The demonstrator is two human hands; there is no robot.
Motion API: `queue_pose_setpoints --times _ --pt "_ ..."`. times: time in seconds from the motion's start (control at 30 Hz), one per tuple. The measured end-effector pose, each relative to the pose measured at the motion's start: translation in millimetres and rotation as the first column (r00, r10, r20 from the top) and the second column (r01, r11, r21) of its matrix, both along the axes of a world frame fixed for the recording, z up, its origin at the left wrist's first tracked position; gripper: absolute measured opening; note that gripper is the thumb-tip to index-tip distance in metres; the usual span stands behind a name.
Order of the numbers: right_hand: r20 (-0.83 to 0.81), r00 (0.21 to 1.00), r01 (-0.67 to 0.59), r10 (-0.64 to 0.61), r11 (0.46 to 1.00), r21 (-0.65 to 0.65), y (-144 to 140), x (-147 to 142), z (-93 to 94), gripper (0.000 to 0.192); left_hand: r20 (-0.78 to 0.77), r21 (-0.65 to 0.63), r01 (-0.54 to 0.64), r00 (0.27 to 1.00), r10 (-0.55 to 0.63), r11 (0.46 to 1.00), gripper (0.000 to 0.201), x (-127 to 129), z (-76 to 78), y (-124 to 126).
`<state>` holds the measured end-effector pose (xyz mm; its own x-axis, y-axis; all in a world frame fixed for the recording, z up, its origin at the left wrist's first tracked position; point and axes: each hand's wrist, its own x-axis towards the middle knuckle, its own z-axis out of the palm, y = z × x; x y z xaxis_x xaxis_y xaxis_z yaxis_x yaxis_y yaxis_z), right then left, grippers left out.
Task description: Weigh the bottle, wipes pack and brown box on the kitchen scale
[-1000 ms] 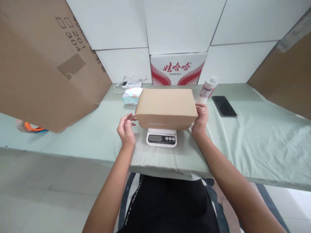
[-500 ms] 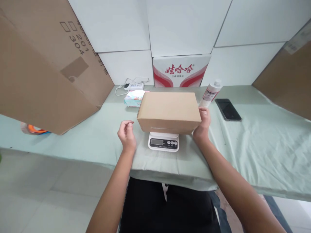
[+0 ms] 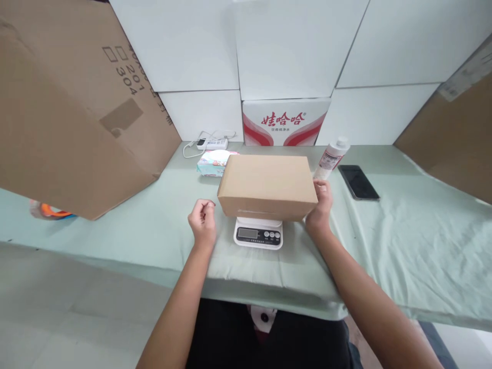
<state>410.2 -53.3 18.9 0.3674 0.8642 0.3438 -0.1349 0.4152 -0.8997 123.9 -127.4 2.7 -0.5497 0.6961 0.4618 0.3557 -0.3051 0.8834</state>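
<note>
A closed brown cardboard box (image 3: 267, 179) rests on a small white kitchen scale (image 3: 258, 234), hiding most of its weighing plate. The scale's display and round buttons face me; no digits can be read. Left of the box, apart from it, my left hand (image 3: 203, 219) rests on the cloth with its fingers curled in and nothing in them. My right hand (image 3: 320, 209) is close against the box's right end, its fingers curled. Part of those fingers is hidden by the box, and I cannot tell whether they touch it.
Behind the box are a tissue pack (image 3: 213, 163) and a white power strip with cable (image 3: 212, 143). A white bottle (image 3: 331, 158) and a black phone (image 3: 359, 182) lie or stand to the right. Large cartons (image 3: 77, 113) flank the cloth-covered table (image 3: 415, 241); tape rolls (image 3: 52, 210) are far left.
The whole scene sits slightly lower in view, as my head has tilted. The left hand's fingers look curled a little tighter. Box and scale stay together in place.
</note>
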Motion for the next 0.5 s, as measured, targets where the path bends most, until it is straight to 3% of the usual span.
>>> queue_pose_setpoints --times 0.17,0.5 --pt "-0.003 0.999 -0.036 0.036 0.999 -0.005 -0.3 2.4 -0.9 0.053 -0.002 -0.045 0.041 0.999 -0.041 0.998 0.025 3.7 4.0 -0.4" --pt "0.069 0.997 -0.033 0.028 0.997 0.063 -1.6 3.4 -2.6 0.053 -0.023 -0.040 0.155 0.987 -0.156 0.987 0.026 2.2 -5.9 4.3"
